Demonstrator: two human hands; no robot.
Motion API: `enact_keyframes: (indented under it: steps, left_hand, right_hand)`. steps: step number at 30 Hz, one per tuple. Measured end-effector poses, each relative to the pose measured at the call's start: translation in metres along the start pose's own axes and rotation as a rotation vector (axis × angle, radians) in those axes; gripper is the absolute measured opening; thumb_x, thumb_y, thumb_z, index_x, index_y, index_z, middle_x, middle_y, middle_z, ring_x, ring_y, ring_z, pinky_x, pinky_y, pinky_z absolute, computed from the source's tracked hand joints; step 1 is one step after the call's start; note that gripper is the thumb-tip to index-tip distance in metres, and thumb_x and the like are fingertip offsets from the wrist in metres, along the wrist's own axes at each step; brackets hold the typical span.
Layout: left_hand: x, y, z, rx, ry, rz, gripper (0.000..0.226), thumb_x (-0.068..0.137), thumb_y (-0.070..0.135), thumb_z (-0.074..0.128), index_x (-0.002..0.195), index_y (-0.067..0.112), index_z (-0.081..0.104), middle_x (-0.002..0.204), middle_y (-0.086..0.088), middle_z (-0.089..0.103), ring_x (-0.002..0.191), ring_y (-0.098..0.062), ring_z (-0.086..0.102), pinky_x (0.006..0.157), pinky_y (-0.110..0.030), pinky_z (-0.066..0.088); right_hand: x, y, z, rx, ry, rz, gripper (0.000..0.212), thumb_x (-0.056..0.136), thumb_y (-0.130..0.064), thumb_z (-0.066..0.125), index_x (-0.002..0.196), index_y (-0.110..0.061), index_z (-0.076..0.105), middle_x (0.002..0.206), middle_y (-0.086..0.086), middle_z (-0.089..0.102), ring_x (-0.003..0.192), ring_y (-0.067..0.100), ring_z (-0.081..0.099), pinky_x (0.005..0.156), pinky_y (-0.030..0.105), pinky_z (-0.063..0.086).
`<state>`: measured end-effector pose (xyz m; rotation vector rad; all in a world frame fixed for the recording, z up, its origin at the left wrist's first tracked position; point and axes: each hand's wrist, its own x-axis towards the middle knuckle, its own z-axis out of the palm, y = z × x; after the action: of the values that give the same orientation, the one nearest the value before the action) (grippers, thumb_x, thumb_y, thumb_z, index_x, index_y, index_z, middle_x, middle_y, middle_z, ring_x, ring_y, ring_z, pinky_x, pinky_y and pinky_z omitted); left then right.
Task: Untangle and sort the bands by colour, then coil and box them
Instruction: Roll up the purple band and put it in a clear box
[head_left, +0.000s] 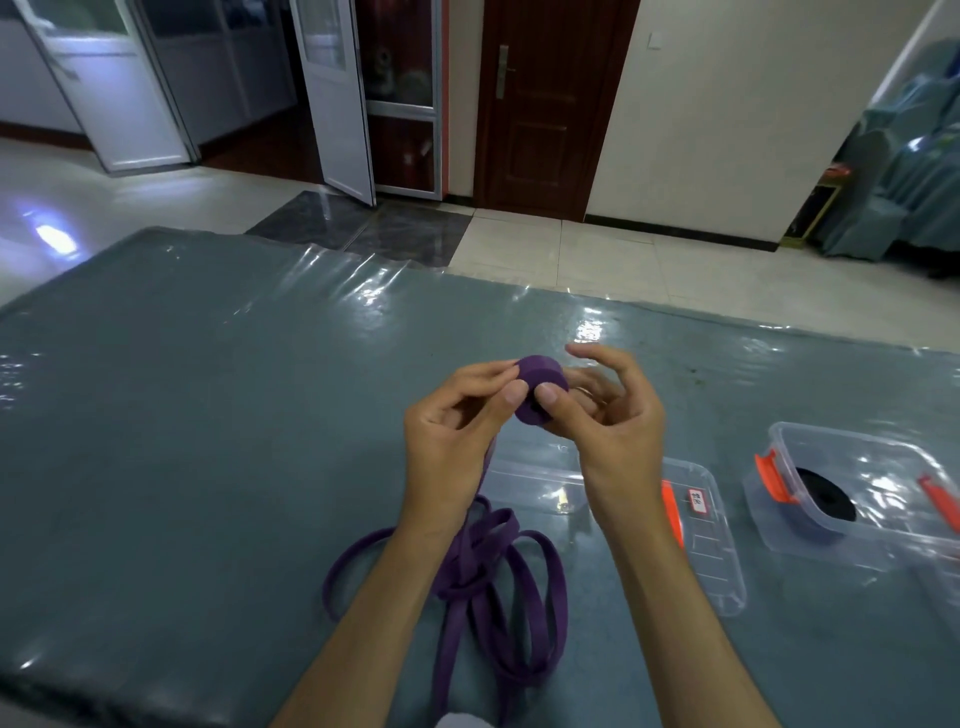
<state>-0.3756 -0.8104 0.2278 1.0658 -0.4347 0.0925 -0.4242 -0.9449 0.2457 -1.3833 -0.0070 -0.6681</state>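
Observation:
A small purple coil (537, 375) is held up above the table between both hands. My left hand (457, 426) pinches its left side with thumb and fingers. My right hand (608, 410) presses its thumb on the coil's near face, with the fingers curled behind it. The rest of the purple band (483, 577) trails down from the coil and lies in loose loops on the table between my forearms. A coiled black band (826, 493) lies inside a clear plastic box (883, 540) at the right.
The clear lid (722, 561) with an orange clip and a label lies flat beside the box, partly under my right forearm. The table (182, 415) has a grey-green top under shiny clear plastic. Its far edge runs across the view, with tiled floor beyond.

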Motion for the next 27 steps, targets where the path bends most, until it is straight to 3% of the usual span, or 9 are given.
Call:
enact_keyframes:
  steps: [4, 9, 11, 14, 17, 19, 21, 23, 27]
  left_hand:
    - [0.004, 0.005, 0.002, 0.008, -0.079, -0.017, 0.028, 0.090, 0.031, 0.080, 0.118, 0.026, 0.080, 0.118, -0.007, 0.075, 0.116, -0.024, 0.072, 0.098, -0.026, 0.056]
    - [0.007, 0.007, 0.004, 0.013, 0.039, 0.060, 0.018, 0.084, 0.037, 0.086, 0.099, 0.028, 0.082, 0.105, -0.004, 0.081, 0.103, -0.021, 0.077, 0.088, -0.023, 0.059]
    - [0.007, 0.004, 0.005, 0.041, -0.047, 0.044, 0.022, 0.090, 0.039, 0.080, 0.109, 0.027, 0.082, 0.112, -0.004, 0.079, 0.109, -0.020, 0.075, 0.093, -0.023, 0.057]
    - [0.013, 0.005, 0.005, 0.074, -0.173, -0.010, 0.031, 0.093, 0.036, 0.077, 0.124, 0.034, 0.077, 0.118, -0.002, 0.077, 0.114, -0.019, 0.073, 0.098, -0.022, 0.054]
    - [0.022, 0.008, 0.008, 0.090, -0.064, 0.025, 0.021, 0.084, 0.036, 0.086, 0.105, 0.034, 0.082, 0.104, 0.000, 0.082, 0.100, -0.017, 0.078, 0.087, -0.020, 0.059]
    - [0.023, 0.002, 0.011, 0.112, -0.046, 0.076, 0.015, 0.085, 0.025, 0.087, 0.097, 0.033, 0.083, 0.102, 0.001, 0.081, 0.098, -0.016, 0.078, 0.086, -0.020, 0.059]
    - [0.023, -0.004, 0.012, 0.125, -0.090, 0.070, 0.021, 0.089, 0.014, 0.083, 0.104, 0.029, 0.082, 0.111, -0.001, 0.079, 0.107, -0.017, 0.076, 0.092, -0.023, 0.058]
    - [0.025, -0.007, 0.008, 0.132, -0.149, 0.028, 0.027, 0.092, 0.013, 0.078, 0.116, 0.025, 0.080, 0.118, -0.004, 0.076, 0.114, -0.020, 0.073, 0.098, -0.025, 0.056]
    - [0.034, -0.007, 0.003, 0.098, -0.113, 0.038, 0.023, 0.089, 0.016, 0.082, 0.111, 0.022, 0.081, 0.110, -0.006, 0.080, 0.105, -0.023, 0.077, 0.092, -0.025, 0.059]
  right_hand:
    - [0.000, -0.002, 0.006, 0.015, 0.065, -0.057, 0.019, 0.084, -0.013, 0.087, 0.099, -0.016, 0.074, 0.104, 0.019, 0.075, 0.101, 0.036, 0.076, 0.086, 0.053, 0.063]
    - [0.010, -0.016, -0.008, -0.024, -0.128, 0.021, 0.026, 0.083, -0.012, 0.085, 0.098, -0.013, 0.064, 0.103, 0.012, 0.078, 0.094, 0.031, 0.079, 0.076, 0.039, 0.065]
    - [0.015, -0.019, -0.011, -0.021, -0.107, -0.016, 0.026, 0.086, -0.011, 0.084, 0.107, -0.019, 0.071, 0.105, 0.011, 0.077, 0.096, 0.030, 0.078, 0.075, 0.037, 0.065]
    - [0.018, -0.018, -0.014, 0.012, -0.042, -0.053, 0.019, 0.089, -0.005, 0.081, 0.099, -0.016, 0.071, 0.104, 0.010, 0.078, 0.097, 0.030, 0.079, 0.076, 0.038, 0.066]
    - [0.024, -0.016, -0.022, -0.057, -0.145, 0.003, 0.026, 0.085, -0.006, 0.084, 0.086, -0.010, 0.058, 0.103, 0.008, 0.080, 0.095, 0.028, 0.079, 0.077, 0.037, 0.065]
    - [0.028, -0.017, -0.029, -0.087, -0.164, 0.040, 0.028, 0.081, -0.012, 0.089, 0.091, -0.014, 0.063, 0.095, 0.003, 0.079, 0.087, 0.022, 0.078, 0.073, 0.034, 0.064]
    - [0.030, -0.015, -0.030, -0.089, -0.105, 0.006, 0.032, 0.080, -0.017, 0.090, 0.105, -0.024, 0.072, 0.094, 0.004, 0.076, 0.089, 0.025, 0.077, 0.078, 0.039, 0.065]
    - [0.030, -0.008, -0.026, -0.092, -0.039, -0.064, 0.029, 0.081, -0.016, 0.089, 0.104, -0.026, 0.076, 0.099, 0.005, 0.077, 0.096, 0.029, 0.077, 0.087, 0.047, 0.064]
    - [0.027, 0.005, -0.020, -0.074, -0.032, -0.018, 0.023, 0.085, -0.001, 0.084, 0.097, -0.002, 0.064, 0.106, 0.009, 0.076, 0.100, 0.033, 0.076, 0.091, 0.053, 0.062]
